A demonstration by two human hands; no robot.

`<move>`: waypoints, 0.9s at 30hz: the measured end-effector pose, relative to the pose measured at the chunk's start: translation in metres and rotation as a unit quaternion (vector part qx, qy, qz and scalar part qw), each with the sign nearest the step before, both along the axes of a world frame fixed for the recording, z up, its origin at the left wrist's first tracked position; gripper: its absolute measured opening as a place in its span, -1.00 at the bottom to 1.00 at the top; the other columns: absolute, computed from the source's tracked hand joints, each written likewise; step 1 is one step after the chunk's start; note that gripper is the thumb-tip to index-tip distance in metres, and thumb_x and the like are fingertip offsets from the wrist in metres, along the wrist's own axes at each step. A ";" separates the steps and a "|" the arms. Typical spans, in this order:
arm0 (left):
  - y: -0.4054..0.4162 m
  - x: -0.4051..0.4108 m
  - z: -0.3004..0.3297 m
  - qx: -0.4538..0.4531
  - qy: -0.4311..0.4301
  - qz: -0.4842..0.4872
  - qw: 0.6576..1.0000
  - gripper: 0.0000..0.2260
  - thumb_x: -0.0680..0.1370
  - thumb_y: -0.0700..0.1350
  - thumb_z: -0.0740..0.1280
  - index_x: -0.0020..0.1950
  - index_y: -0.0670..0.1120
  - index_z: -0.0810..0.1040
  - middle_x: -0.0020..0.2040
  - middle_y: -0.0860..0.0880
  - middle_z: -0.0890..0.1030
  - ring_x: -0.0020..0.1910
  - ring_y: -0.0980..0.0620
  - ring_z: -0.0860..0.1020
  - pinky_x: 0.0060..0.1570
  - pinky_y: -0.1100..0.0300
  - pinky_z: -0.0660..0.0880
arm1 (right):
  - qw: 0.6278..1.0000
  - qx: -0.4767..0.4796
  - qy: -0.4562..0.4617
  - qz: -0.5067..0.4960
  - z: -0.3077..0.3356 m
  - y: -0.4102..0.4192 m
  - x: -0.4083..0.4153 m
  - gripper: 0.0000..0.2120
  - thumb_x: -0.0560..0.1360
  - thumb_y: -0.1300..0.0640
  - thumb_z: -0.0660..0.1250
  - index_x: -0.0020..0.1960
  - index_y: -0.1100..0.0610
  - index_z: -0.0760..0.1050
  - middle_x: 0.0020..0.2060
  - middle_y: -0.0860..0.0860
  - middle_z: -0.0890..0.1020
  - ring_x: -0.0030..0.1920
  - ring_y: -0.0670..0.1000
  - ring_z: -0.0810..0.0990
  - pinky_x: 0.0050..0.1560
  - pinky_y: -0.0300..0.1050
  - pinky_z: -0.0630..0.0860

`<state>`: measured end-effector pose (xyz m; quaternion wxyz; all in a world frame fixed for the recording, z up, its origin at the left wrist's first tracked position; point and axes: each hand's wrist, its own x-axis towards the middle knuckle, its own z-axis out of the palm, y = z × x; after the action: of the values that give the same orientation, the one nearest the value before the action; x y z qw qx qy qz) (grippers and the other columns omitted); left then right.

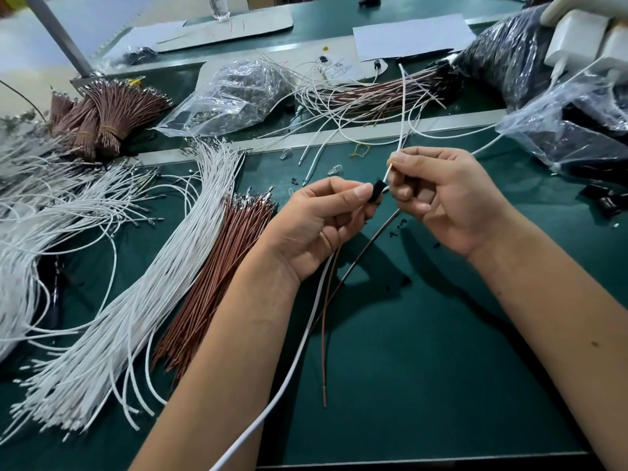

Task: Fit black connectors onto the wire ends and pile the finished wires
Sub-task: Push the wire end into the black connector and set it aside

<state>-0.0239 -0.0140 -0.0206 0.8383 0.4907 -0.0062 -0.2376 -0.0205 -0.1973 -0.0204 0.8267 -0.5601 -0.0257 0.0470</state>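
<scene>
Head view: left hand [316, 226] pinching black connector [375, 193]; right hand [448, 198] pinching white wire [402, 113] at connector.

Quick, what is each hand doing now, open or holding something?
Left hand: closed, pinching the black connector.
Right hand: closed, pinching a white wire at the connector.

No legible text, label or number anywhere.
</scene>
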 end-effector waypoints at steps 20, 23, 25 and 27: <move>-0.001 0.002 -0.003 -0.015 0.002 -0.013 1.000 -0.82 0.43 -0.25 0.42 0.01 -0.26 0.67 -0.10 -0.24 0.70 -0.23 0.00 0.68 -0.24 0.32 0.60 | 0.987 -0.102 -0.079 -0.094 -0.001 0.006 -0.002 -0.88 0.56 0.30 0.43 -0.15 0.19 0.58 -0.40 0.01 0.57 -0.47 -0.07 0.46 -0.53 -0.27 0.32; -0.001 0.003 -0.004 -0.013 0.015 -0.022 1.000 -0.79 0.46 -0.23 0.39 0.05 -0.28 0.64 -0.11 -0.20 0.71 -0.26 0.05 0.68 -0.28 0.34 0.59 | 0.988 -0.099 -0.081 -0.090 0.000 0.006 -0.003 -0.87 0.56 0.30 0.43 -0.16 0.19 0.58 -0.40 0.01 0.58 -0.46 -0.07 0.46 -0.54 -0.27 0.32; -0.001 0.004 -0.004 -0.018 0.028 -0.029 0.999 -0.80 0.50 -0.21 0.36 0.06 -0.28 0.63 -0.12 -0.18 0.71 -0.26 0.08 0.67 -0.28 0.36 0.59 | 0.988 -0.093 -0.081 -0.089 0.002 0.004 -0.003 -0.87 0.56 0.30 0.42 -0.16 0.19 0.58 -0.39 0.03 0.57 -0.46 -0.06 0.46 -0.53 -0.27 0.31; 0.000 0.004 -0.004 -0.025 0.034 -0.034 0.998 -0.79 0.50 -0.19 0.36 0.06 -0.28 0.63 -0.12 -0.17 0.71 -0.26 0.09 0.67 -0.28 0.37 0.59 | 0.989 -0.093 -0.082 -0.086 0.003 0.002 -0.003 -0.88 0.56 0.30 0.42 -0.15 0.19 0.58 -0.37 0.04 0.57 -0.45 -0.05 0.46 -0.53 -0.26 0.31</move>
<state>-0.0198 -0.0143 -0.0248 0.8416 0.4602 -0.0003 -0.2828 -0.0240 -0.1953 -0.0176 0.7668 -0.6369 -0.0409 -0.0680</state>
